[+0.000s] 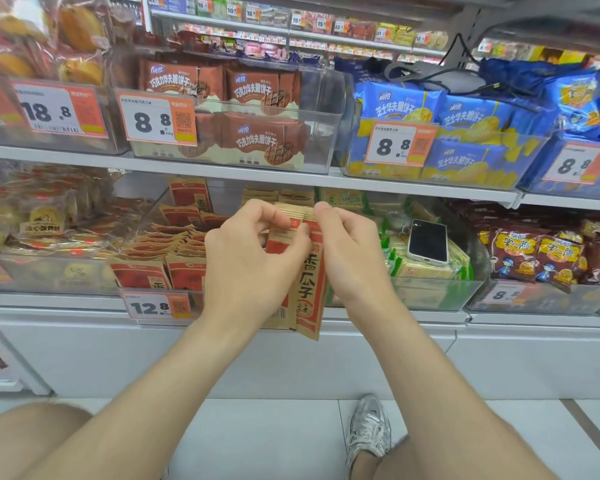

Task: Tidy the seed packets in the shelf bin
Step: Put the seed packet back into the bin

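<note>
A small upright stack of tan and red seed packets (309, 289) hangs in front of the clear shelf bin (142, 223) on the lower shelf. My left hand (246, 268) grips the stack from the left, thumb and fingers curled over its top edge. From the right, my right hand (350, 258) pinches the same stack near the top. Inside the bin, more seed packets (174, 244) lie in a loose, tilted pile, and some stand upright at the front. The lower part of the held stack dips below the shelf edge.
A phone (428, 240) lies on green and yellow packets in the bin to the right. A 12.8 price tag (158, 304) hangs on the seed bin's front. Biscuit bins fill the upper shelf (222, 168). My knees and one shoe (369, 427) are on the tiled floor below.
</note>
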{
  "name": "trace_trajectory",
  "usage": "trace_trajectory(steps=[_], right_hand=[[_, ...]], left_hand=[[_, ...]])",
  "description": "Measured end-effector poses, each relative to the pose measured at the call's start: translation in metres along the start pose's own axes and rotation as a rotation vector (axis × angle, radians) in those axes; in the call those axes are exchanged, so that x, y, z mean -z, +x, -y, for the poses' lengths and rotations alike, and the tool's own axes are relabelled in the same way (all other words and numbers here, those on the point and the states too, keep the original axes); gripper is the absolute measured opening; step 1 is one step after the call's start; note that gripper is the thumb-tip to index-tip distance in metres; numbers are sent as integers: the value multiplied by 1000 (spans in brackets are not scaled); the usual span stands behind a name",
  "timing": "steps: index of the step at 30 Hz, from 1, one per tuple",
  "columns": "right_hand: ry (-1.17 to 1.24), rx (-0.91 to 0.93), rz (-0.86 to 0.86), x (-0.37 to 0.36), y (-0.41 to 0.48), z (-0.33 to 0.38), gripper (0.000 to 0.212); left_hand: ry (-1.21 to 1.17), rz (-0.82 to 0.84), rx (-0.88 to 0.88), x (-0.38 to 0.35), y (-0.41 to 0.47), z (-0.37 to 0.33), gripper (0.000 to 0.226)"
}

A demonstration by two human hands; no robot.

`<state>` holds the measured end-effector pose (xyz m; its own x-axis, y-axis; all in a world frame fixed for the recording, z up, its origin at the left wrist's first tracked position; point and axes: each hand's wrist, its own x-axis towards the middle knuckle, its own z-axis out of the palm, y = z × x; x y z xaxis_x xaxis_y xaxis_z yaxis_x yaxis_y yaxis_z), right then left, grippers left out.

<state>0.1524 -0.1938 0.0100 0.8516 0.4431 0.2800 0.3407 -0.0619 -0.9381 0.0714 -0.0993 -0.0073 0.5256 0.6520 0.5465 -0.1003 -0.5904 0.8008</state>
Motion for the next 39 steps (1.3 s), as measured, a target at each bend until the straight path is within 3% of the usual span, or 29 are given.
trace_trajectory(steps=[5, 10, 13, 17, 19, 27, 30, 33, 39], right_hand=[[8, 96, -57, 0, 2, -5, 62], [95, 20, -49, 3, 6, -9, 64], [144, -62, 77, 7, 4, -4, 57], [-66, -161, 372, 20, 1, -1, 17], [-89, -176, 445, 21, -1, -3, 19], [-15, -123, 70, 14, 7, -16, 16], [-18, -112, -11, 16, 6, -12, 10], [8, -105, -49, 18, 5, -5, 18], [-13, -77, 23, 16, 0, -4, 29]], left_hand=[[-89, 52, 80, 0, 4, -1, 10], [-192, 106, 180, 2, 6, -3, 9], [-184, 58, 188, 5, 12, 3, 8], [-226, -157, 285, 14, 27, 17, 13], [-231, -179, 320, 18, 32, 21, 21], [186, 261, 164, 15, 19, 15, 35], [147, 315, 173, 15, 18, 17, 36], [52, 360, 205, 18, 21, 15, 34], [23, 372, 251, 22, 26, 15, 12]])
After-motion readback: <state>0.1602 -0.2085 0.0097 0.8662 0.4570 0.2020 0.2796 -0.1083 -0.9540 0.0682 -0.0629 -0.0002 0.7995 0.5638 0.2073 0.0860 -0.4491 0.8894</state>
